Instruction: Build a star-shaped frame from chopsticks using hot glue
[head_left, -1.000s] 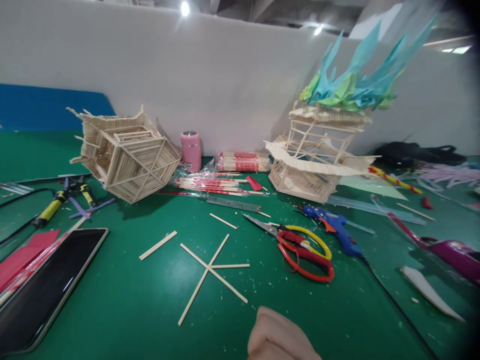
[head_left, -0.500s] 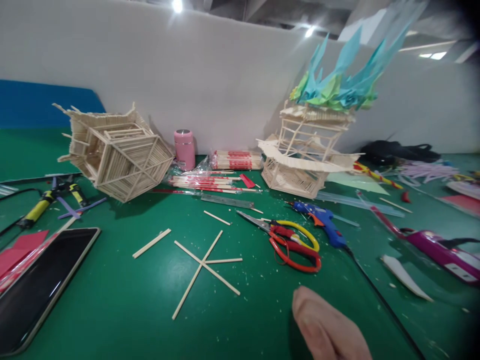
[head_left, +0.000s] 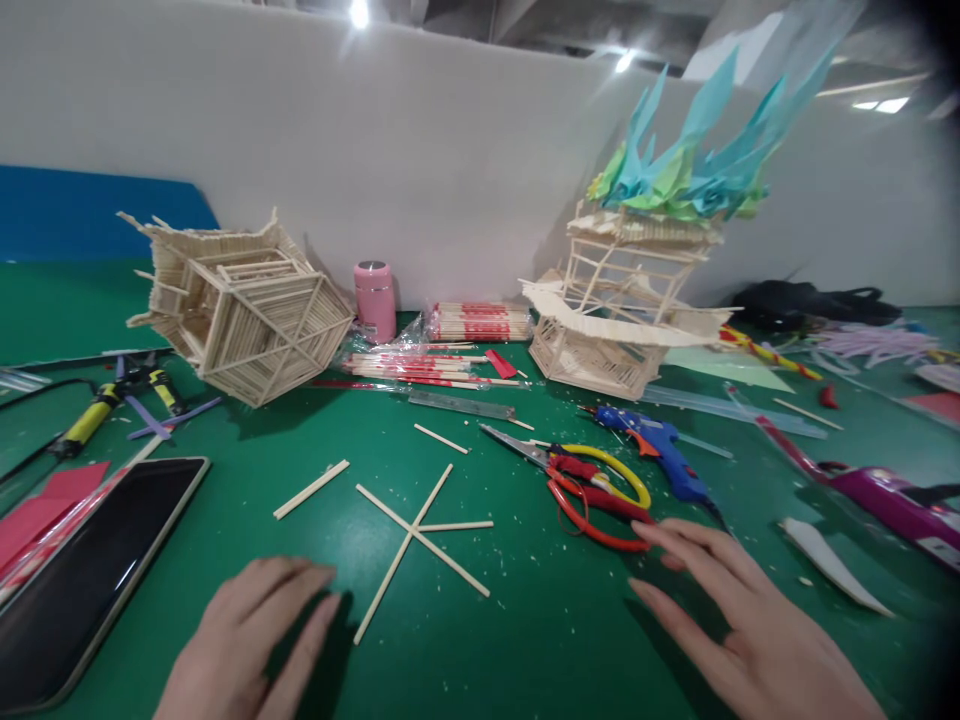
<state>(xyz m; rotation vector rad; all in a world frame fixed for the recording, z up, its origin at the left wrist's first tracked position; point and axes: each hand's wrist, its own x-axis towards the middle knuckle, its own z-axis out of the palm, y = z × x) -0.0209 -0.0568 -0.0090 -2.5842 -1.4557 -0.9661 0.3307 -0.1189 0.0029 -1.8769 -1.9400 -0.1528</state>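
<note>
Right hand [head_left: 739, 615], fingers spread, at red-and-yellow-handled scissors [head_left: 581, 490]; left hand [head_left: 251, 635], fingers slightly parted, near crossed pale wooden sticks [head_left: 414, 528]; green tabletop [head_left: 540, 660] between hands.

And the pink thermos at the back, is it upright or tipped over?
Upright: the pink thermos stands on its base with its dark-topped lid uppermost.

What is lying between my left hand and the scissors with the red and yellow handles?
Thin crossed sticks lie between the left hand and the scissors, on the green table. The head view shows this.
</note>
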